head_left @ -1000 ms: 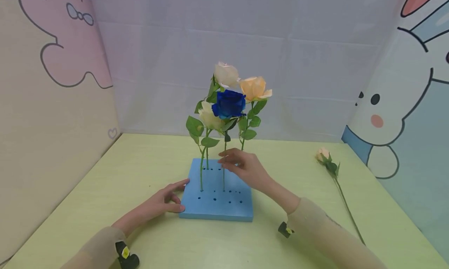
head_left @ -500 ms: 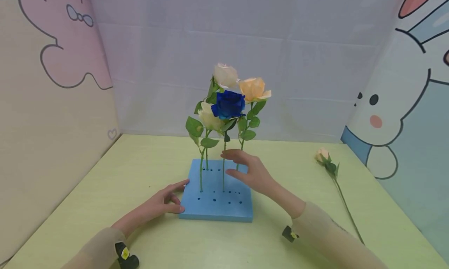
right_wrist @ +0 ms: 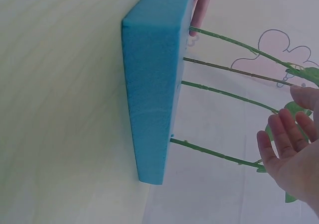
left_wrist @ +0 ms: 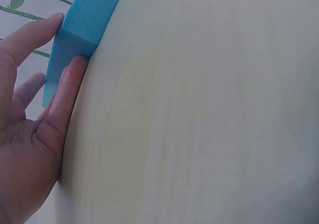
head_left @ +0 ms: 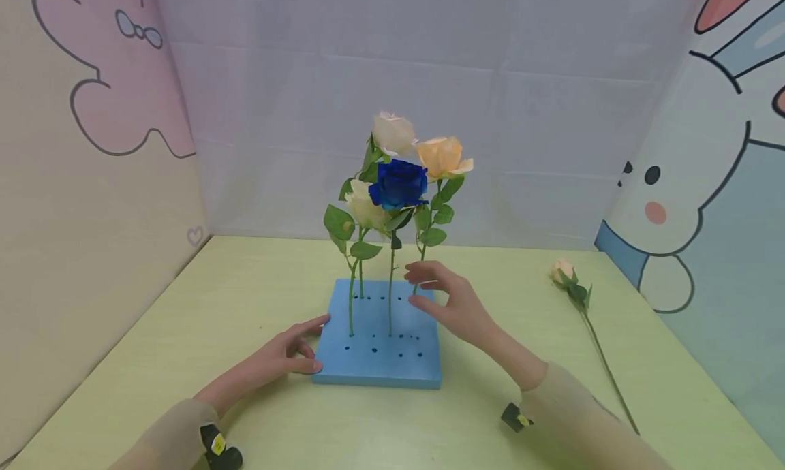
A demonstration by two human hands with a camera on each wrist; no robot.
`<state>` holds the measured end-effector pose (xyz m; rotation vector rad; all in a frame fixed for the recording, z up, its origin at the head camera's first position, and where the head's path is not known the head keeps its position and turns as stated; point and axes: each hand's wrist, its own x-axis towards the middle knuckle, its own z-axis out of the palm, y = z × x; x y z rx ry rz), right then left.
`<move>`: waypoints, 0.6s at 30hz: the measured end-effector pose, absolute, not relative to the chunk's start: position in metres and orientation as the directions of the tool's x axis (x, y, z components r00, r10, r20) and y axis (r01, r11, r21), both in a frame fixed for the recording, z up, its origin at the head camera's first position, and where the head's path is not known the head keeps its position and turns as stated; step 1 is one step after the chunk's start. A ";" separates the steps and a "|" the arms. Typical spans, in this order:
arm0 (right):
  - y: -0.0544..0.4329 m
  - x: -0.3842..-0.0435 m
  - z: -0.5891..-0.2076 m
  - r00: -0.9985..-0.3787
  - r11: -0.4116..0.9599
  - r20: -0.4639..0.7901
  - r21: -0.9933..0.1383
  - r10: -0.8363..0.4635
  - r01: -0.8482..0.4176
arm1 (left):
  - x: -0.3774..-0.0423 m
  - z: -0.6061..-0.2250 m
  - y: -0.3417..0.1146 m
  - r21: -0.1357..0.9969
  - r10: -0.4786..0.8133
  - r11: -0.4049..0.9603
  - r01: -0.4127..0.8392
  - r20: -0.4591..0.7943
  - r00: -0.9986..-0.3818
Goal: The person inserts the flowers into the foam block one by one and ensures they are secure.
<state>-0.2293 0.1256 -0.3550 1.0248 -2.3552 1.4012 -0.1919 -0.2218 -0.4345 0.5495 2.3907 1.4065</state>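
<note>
A blue foam board (head_left: 386,361) with small holes lies on the table, and several roses stand upright in it. The blue rose (head_left: 398,184) is nearest the middle, with a cream rose (head_left: 366,204) to its left. Behind them rise a pale pink-white rose (head_left: 394,133) and a peach rose (head_left: 441,157). My left hand (head_left: 285,354) rests at the board's left edge; its fingertips touch the foam in the left wrist view (left_wrist: 35,104). Right of the blue rose's stem, my right hand (head_left: 450,303) hovers above the board, fingers loosely bent and holding nothing.
Another peach rose (head_left: 563,271) lies on the pale yellow table (head_left: 503,306) at the right, its long stem pointing toward me. A white cloth backdrop (head_left: 276,143) and side panels with cartoon drawings surround the table.
My right hand has let go of the blue rose's stem, parted its fingers and drawn back to the right. The left hand stays at the board's edge.
</note>
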 end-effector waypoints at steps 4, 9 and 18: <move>0.134 -0.228 -0.356 -0.732 0.318 0.519 -0.672 -0.442 -0.668 | -0.192 -0.435 -0.222 0.881 0.476 0.443 0.168 -0.073 -0.876; 0.147 -0.226 -0.355 -0.750 0.375 0.516 -0.654 -0.414 -0.657 | -0.192 -0.435 -0.222 0.881 0.478 0.441 0.173 -0.068 -0.876; 0.173 -0.222 -0.357 -0.753 0.436 0.534 -0.614 -0.383 -0.658 | -0.192 -0.436 -0.223 0.886 0.487 0.428 0.176 -0.062 -0.871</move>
